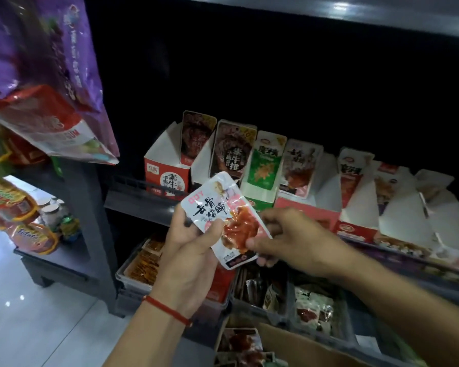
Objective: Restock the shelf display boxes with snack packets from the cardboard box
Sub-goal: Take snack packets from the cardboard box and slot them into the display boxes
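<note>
A white and pink snack packet with black lettering and a red food picture is held in front of the shelf. My left hand grips its lower left side, thumb across the front. My right hand pinches its right edge. A row of display boxes stands on the shelf behind: a red and white box at the left, a green one, a pink one and white ones to the right. The cardboard box sits at the bottom, with more packets inside.
Purple and red bags hang at the upper left. Clear bins of loose snacks and grey crates fill the lower shelf. A low side shelf at the left carries orange packs and jars. Pale floor tiles lie at the lower left.
</note>
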Available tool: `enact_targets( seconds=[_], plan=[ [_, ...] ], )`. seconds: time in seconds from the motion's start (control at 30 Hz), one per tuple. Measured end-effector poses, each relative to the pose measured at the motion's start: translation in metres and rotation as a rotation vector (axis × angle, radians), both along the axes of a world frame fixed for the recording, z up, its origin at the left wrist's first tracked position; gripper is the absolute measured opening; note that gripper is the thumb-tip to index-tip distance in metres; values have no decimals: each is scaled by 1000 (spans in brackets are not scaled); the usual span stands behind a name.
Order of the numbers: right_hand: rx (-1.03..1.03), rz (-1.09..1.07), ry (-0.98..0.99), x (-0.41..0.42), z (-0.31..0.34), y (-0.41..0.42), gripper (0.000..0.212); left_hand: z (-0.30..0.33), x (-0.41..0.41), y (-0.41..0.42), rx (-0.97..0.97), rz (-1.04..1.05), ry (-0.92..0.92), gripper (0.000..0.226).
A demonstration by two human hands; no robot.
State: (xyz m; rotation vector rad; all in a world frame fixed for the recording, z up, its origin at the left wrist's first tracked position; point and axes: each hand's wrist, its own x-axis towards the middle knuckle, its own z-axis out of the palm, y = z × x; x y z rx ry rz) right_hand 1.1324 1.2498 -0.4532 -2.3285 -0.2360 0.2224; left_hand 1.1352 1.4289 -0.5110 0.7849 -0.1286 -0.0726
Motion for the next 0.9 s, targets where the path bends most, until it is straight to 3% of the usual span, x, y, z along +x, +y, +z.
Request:
enact_targets(
  seconds=[0.13, 0.2, 0.27, 0.37, 0.47, 0.6, 0.73, 0.9],
  plan=[
    [175, -180, -62, -23, -22, -16, 10, -7, -9, -17, 152, -95, -28, 54],
    [285, -232, -48, -36, -29, -25, 11, -13, -18, -27, 377, -175, -67, 46],
    [263, -237, -24, -46, -35, -36, 14, -19, -27, -36, 564, -195, -112, 40],
    [109, -264, -98, -59, -30, -57, 34, -19, -33, -47, 684, -234, -177, 37],
    [230, -349, -173, -64, -9, -76, 55, -18, -34, -55, 811, -278, -229, 40],
    [251, -290, -86, -59, 9, -96, 23, -20, -33, -63, 839, -319, -217, 50],
    [298, -280, 67, -51, 24, -110, 18, -23, -29, -66, 718, -286, -182, 47],
    [20, -218, -82, -40, 42, -115, 8, -23, -24, -68, 720, -177, -195, 39]
  ],
)
